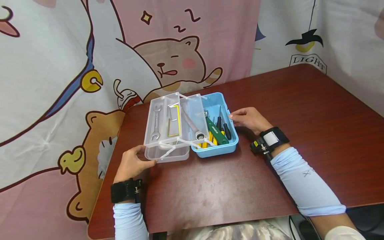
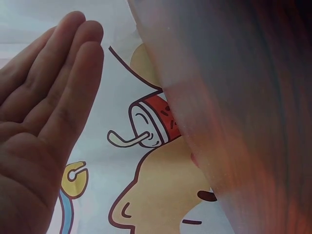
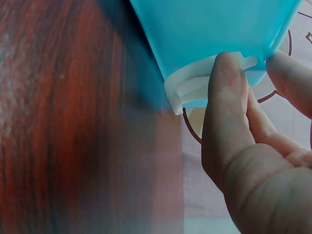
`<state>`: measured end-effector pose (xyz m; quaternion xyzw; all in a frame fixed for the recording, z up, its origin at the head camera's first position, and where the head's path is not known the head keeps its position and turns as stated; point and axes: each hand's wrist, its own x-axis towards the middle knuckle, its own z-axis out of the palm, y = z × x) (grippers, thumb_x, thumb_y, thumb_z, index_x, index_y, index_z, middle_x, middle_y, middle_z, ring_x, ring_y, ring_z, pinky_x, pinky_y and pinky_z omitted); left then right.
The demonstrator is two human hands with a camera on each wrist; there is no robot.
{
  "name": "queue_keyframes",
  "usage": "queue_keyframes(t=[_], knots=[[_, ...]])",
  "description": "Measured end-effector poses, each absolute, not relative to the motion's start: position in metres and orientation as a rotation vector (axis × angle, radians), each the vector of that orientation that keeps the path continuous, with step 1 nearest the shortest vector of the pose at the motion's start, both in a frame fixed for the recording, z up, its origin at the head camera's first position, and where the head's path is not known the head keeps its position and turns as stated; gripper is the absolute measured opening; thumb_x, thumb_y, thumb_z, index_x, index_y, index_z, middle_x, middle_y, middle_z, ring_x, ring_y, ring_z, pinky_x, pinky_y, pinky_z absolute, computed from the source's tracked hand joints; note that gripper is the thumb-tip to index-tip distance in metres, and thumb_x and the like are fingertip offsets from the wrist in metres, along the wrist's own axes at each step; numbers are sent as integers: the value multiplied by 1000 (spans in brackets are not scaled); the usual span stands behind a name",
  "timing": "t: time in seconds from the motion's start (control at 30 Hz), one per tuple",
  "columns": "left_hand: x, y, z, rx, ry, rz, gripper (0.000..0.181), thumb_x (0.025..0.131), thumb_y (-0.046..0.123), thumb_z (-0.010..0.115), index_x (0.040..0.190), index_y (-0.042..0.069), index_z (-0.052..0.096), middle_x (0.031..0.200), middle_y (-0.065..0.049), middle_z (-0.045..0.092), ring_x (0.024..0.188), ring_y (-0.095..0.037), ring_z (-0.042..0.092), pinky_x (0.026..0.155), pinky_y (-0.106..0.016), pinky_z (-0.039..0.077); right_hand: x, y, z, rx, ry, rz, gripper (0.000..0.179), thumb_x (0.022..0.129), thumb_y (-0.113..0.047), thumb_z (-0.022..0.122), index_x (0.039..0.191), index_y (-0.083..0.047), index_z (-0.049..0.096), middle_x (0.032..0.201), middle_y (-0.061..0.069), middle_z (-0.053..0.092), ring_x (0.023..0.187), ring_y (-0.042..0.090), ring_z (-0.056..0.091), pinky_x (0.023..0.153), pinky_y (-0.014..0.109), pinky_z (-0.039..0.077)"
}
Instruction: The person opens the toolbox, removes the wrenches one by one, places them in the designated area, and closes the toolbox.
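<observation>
A light-blue toolbox (image 1: 210, 152) stands open on the table. Its clear tray (image 1: 190, 100), on white hinge arms, is swung out to the left, above a lower clear section (image 1: 177, 157). In the tray lie an open-ended wrench (image 1: 156, 123), a yellow hex key (image 1: 178, 116) and a ratchet wrench (image 1: 193, 126). A green-handled tool (image 1: 216, 130) and several black- and yellow-handled tools fill the blue base. My left hand (image 1: 132, 163), fingers straight, is at the clear section's near left corner. My right hand (image 3: 243, 141) pinches the white latch (image 3: 192, 80) on the box's right side.
The toolbox sits toward the back of the dark red-brown table (image 1: 300, 126). A cartoon-printed cloth (image 1: 210, 40) hangs right behind the table and along its left side. The table's front edge lies close to the person's lap.
</observation>
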<state>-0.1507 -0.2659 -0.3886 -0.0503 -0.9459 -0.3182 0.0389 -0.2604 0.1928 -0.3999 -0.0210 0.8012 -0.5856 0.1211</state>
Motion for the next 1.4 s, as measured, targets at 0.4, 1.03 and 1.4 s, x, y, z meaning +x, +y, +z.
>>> queue_keyframes(t=[0.4,1.03,1.4], knots=[[-151,-264,-390,-153,-2936,-930,54,73,23,93,116,-2,71,97,-13,75,81,-20,69,69,-32,55,-261,193,-400,-50,2335,-1710,49,100,-28,71,136,4,62,132,24,63,108,33,70,98,45,55],[-148,-261,-387,-110,-3009,-910,61,75,30,93,121,-2,69,99,-13,74,83,-24,67,71,-35,54,-260,194,-400,-53,2331,-1723,48,99,-27,72,134,5,64,131,24,64,106,32,71,98,45,55],[-140,-260,-381,-11,-3107,-968,81,79,48,88,138,0,60,120,-16,71,100,-27,67,85,-48,58,-261,195,-400,-57,2316,-1725,46,100,-26,72,134,5,64,131,23,64,108,35,70,98,44,55]])
